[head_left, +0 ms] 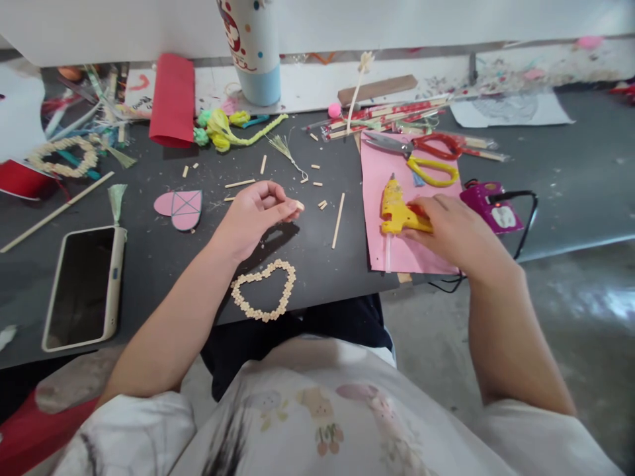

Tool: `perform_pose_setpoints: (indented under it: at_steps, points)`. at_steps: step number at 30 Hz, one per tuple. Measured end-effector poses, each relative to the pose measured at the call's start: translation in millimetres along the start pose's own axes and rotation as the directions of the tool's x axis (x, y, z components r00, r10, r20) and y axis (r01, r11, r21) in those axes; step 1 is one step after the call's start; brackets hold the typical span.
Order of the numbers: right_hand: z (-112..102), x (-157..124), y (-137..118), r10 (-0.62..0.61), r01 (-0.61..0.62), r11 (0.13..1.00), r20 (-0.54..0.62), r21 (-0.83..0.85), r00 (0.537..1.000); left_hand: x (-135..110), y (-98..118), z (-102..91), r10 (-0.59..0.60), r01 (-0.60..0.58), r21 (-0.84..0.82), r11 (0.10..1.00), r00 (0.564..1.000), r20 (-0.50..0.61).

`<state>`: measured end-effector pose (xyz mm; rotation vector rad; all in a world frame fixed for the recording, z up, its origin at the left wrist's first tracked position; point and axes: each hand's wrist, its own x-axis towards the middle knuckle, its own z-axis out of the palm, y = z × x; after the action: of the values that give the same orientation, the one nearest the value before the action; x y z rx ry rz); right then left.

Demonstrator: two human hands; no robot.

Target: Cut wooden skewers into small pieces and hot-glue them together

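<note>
My left hand (255,215) hovers above the dark table (317,277), its fingers pinched on a tiny pale wooden piece (299,205). Just below it lies a heart outline made of small pale pieces (264,289) near the table's front edge. My right hand (449,228) rests on a pink paper sheet (391,254) and grips the handle of a yellow glue gun (397,210), whose nozzle points away from me.
A phone (84,285) lies at the left. A pink paper heart (179,207), loose short sticks (338,220), red and yellow scissors (429,158), a purple device (491,206), a red roll (172,99) and a tall bottle (255,49) crowd the table.
</note>
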<state>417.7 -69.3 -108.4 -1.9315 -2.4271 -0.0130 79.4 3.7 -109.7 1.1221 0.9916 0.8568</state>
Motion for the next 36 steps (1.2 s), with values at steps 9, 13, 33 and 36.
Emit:
perform_pose_setpoints:
  at_steps: [9, 13, 33, 36]
  points:
    - [-40.4, 47.6, -63.2, -0.288, 0.281, 0.954, 0.058, 0.107, 0.956, 1.7, -1.1, -0.4, -0.012, 0.012, 0.018, 1.0, 1.0, -0.017]
    - [-30.3, 82.5, -95.9, -0.384, 0.382, 0.923, 0.081, 0.036, 0.92, 2.4, -1.7, -0.3, -0.021, 0.021, 0.005, 1.0, 1.0, -0.013]
    - [-9.7, 127.1, -96.5, -0.537, 0.533, 0.843, 0.051, 0.08, 0.842, 0.8, -0.7, -2.1, -0.02, 0.02, -0.058, 0.998, 1.0, 0.001]
    - [-18.2, 122.8, -100.2, -0.46, 0.477, 0.811, -0.133, 0.339, 0.878, -0.1, 0.7, -0.2, -0.011, 0.011, -0.094, 0.996, 1.0, 0.001]
